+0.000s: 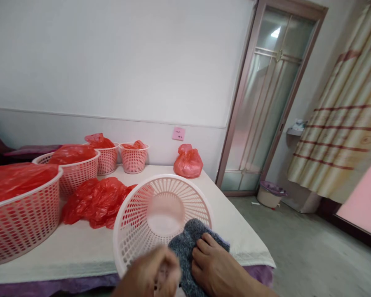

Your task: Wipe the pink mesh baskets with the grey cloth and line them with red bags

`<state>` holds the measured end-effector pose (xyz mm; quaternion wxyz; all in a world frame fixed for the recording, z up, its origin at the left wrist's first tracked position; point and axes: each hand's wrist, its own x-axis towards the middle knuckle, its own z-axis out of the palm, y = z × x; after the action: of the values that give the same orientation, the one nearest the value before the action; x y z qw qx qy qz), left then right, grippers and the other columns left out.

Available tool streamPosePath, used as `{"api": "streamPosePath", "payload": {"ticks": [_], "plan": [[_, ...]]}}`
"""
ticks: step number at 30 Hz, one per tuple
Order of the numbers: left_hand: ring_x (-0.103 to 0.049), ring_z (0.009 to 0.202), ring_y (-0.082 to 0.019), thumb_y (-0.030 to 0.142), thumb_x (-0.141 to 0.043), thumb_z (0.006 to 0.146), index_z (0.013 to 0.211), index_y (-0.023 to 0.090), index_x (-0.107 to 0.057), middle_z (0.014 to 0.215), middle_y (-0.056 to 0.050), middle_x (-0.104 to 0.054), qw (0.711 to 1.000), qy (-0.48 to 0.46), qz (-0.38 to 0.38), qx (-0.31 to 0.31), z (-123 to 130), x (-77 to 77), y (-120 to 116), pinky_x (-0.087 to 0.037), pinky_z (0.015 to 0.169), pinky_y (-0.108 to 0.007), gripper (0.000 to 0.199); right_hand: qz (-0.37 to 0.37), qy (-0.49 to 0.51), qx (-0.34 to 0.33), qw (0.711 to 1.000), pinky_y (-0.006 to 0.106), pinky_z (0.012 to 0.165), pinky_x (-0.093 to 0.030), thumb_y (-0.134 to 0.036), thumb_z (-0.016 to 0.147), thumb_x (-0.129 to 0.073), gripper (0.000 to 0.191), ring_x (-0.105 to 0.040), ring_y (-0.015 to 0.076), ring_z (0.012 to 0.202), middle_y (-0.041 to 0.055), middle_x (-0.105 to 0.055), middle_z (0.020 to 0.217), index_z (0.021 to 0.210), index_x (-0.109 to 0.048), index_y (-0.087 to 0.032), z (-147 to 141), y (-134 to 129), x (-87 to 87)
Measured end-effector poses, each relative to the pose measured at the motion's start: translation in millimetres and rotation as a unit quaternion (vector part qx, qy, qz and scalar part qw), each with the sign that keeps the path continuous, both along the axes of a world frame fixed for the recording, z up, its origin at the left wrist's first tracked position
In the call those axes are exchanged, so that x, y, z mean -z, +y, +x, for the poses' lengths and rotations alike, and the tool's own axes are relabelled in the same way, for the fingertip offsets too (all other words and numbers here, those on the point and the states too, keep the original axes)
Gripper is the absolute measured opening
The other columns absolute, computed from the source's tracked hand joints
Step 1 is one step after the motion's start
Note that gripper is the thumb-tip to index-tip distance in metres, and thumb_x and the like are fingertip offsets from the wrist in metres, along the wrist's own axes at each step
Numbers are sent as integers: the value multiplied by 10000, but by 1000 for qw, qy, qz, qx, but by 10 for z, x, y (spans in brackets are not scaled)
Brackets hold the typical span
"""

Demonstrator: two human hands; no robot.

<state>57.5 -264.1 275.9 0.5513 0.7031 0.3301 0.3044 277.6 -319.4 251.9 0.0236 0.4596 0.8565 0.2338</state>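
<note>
A large pale pink plastic basket (pixel 166 181) with a slotted wall tilts on the white-covered table, its open mouth toward me. My left hand (pixel 154 272), slightly blurred, is curled at the basket's near rim, with part of the perforated wall showing by its fingers. A dark grey cloth (pixel 185 251) lies over the near right side of that rim. On top of it, my right hand (pixel 214 264) grips the cloth with bent fingers, pressing it against the basket. The part of the rim beneath the cloth is hidden.
Crumpled red plastic bags (pixel 95 202) lie left of the basket. Several pink baskets with red bags, including a large one (pixel 24 218), line the left side. A tied red bag (pixel 188 161) sits by the wall. The table's right edge (pixel 250 233) drops to grey floor.
</note>
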Motion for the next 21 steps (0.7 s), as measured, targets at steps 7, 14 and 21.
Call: {"api": "streamPosePath", "payload": {"ticks": [7,14,21], "plan": [[-543,1203,-318,373,-611,883,1176,118,-568,1239,-165,-616,747,244,617,-43,603,-922,1035,-422,998,-461,390,-4,22,-22,1000,413,902,-411,-264,876,-649,138,-549,212,765,14,-670,781,749,-676,-219,-87,23,-27],[-560,657,-189,446,-464,948,761,225,-549,730,-9,-608,805,270,527,-33,434,-716,1234,-309,565,-280,301,-20,14,121,992,460,825,-467,-191,824,-667,87,-618,290,835,95,-691,822,747,-697,-167,299,31,28],[-493,604,-159,472,-405,950,690,246,-381,607,58,-443,896,150,381,-175,208,-557,981,-316,582,-273,345,-164,746,187,618,313,673,-514,-224,743,-525,78,-655,211,721,14,-692,716,751,-600,-204,188,162,277]]}}
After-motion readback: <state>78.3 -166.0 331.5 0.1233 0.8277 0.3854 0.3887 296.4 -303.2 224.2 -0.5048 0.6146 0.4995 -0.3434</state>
